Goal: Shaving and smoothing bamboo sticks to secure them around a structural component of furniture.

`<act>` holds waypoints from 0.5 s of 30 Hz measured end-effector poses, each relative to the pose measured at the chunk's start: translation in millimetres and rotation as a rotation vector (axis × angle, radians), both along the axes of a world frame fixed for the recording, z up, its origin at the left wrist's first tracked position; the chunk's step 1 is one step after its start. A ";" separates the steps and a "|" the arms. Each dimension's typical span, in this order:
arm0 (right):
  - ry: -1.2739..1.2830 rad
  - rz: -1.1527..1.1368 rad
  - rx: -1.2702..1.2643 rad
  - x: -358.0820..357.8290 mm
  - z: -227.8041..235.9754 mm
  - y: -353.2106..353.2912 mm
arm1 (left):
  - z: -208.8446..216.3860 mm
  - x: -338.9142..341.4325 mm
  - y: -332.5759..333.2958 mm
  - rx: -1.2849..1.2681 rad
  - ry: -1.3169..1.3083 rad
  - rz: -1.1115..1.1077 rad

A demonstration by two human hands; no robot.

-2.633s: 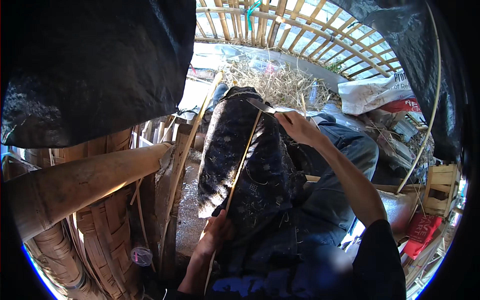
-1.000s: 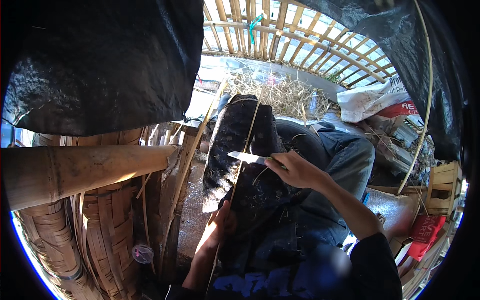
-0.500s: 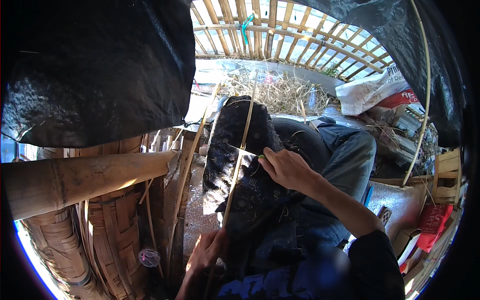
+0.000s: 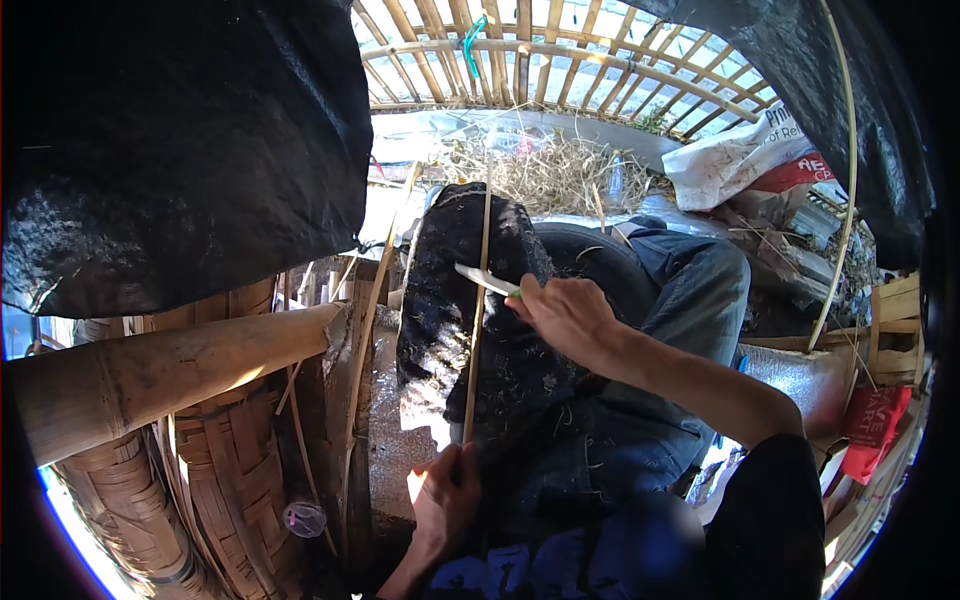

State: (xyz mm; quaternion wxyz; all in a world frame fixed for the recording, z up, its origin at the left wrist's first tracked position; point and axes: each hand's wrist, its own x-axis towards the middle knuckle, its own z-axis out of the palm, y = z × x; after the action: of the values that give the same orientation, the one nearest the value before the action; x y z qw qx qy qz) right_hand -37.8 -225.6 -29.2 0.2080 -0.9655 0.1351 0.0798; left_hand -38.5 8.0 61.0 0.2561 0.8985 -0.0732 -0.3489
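A long, thin bamboo strip [image 4: 473,375] runs lengthwise over a dark patterned cloth [image 4: 432,290] that covers my left leg. Its near end is pinched in my left hand [image 4: 443,500], low in the view beside my lap. My right hand [image 4: 572,315] grips a knife with a bit of green handle showing. The knife's pale blade [image 4: 482,279] points left and lies across the strip, its flat side showing. Most of the handle is hidden in my fingers.
At left a thick bamboo pole [image 4: 180,365] juts in above woven bamboo baskets [image 4: 225,480]. Black plastic sheeting [image 4: 190,170] hangs over the upper left. Shavings [image 4: 540,170] lie heaped ahead, before a slatted bamboo fence [image 4: 560,60]. A white sack [image 4: 730,160] sits at right.
The blade has tilted and shows broader than before, its tip slightly higher on the strip. My left hand has shifted right with the strip's near end, and the strip stands more upright in view.
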 end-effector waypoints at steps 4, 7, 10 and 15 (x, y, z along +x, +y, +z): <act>-0.006 0.066 -0.021 11.3 -8.7 -15.9 | -11.2 -7.9 19.1 -0.012 -0.019 -0.021; 0.025 0.104 -0.023 14.1 -14.8 -18.2 | -7.8 -7.0 18.6 -0.040 -0.130 -0.049; 0.040 0.042 0.030 15.9 -22.4 -23.7 | 5.2 -7.3 19.7 -0.024 -0.057 -0.071; -0.046 -0.043 0.045 30.3 -59.2 -53.8 | 12.0 -22.4 45.4 -0.047 -0.040 -0.067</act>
State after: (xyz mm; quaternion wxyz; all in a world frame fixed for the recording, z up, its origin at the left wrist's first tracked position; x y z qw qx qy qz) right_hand -7.6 -279.5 -88.4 0.2343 -0.9590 0.1491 0.0561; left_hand -61.0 53.4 73.0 0.2637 0.8962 -0.1163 -0.3373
